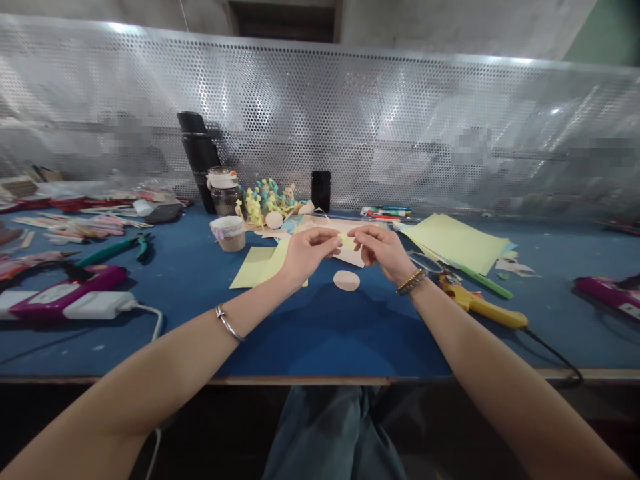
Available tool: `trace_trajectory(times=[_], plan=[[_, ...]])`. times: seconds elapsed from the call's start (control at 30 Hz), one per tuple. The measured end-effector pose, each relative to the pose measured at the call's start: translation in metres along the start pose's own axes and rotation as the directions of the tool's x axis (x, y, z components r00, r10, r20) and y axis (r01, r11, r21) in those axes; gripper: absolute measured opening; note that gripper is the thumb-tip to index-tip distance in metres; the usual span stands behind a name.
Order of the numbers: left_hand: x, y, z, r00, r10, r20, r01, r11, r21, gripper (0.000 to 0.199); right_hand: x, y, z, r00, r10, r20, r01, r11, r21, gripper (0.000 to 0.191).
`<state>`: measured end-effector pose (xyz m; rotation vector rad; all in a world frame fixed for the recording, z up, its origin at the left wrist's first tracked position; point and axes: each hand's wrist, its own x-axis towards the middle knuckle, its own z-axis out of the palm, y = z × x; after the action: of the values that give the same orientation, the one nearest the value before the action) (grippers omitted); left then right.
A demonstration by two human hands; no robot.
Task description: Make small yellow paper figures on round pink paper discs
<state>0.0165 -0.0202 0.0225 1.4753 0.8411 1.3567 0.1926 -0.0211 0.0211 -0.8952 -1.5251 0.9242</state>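
Note:
Both hands are raised close together above the middle of the blue table. My left hand (315, 250) pinches a small yellow paper piece (345, 241) between thumb and fingertips. From the other side, my right hand (383, 247) has its curled fingertips at the same piece, whose exact shape is too small to make out. Just below them a round pale paper disc (347, 280) lies flat on the table. Light yellow paper sheets (255, 265) lie beside my left hand, partly hidden by it. Pale pink paper (353, 256) is visible behind my fingers.
A yellow glue gun (493, 312), a green cutter (485, 281) and more yellow paper (457, 240) lie to the right. Paper flowers (265, 203), a paper-lined cup (230, 235), a jar (224, 193) and a phone (321, 191) stand behind. Green pliers (110, 250) and a power strip (65, 293) are left.

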Motion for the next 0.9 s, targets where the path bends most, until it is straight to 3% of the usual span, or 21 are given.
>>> trace_trajectory(times=[0.3,0.63,0.9], plan=[[0.0021,-0.0041,-0.0006,0.999,0.049,0.005,-0.049,0.998,-0.029,0.026,-0.0009,0.0046,0.0009,0.999,-0.015,0.044,0.02,0.994,-0.107,0.023],[-0.0003,-0.0037,-0.0009,0.997,0.065,0.046,-0.066,0.998,0.021,0.026,-0.0025,0.0,0.0025,0.998,-0.054,0.008,0.055,0.989,-0.136,0.029],[-0.0012,-0.0032,-0.0013,0.996,0.054,0.075,-0.058,0.997,0.049,0.033,-0.0014,0.0005,0.0025,0.998,-0.019,-0.058,0.011,0.989,-0.146,0.027]])
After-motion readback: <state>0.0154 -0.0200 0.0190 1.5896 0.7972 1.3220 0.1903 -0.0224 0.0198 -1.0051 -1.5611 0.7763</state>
